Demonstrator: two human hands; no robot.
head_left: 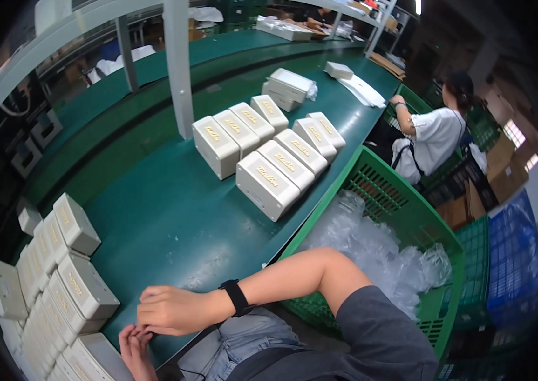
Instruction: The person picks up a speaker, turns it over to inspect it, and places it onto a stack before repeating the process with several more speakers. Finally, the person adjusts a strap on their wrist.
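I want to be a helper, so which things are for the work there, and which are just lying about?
Probably for the work:
stacked cream boxes beside the left hand and right hand
rows of cream boxes on the green table
perhaps clear plastic in the green crate

Probably just lying about:
white sheets farther along the table
blue crate at the right

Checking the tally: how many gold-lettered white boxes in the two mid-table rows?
9: four left-row boxes and five right-row boxes nearer the green crate, each row running toward the table's far end. Any behind or beneath could be hidden.
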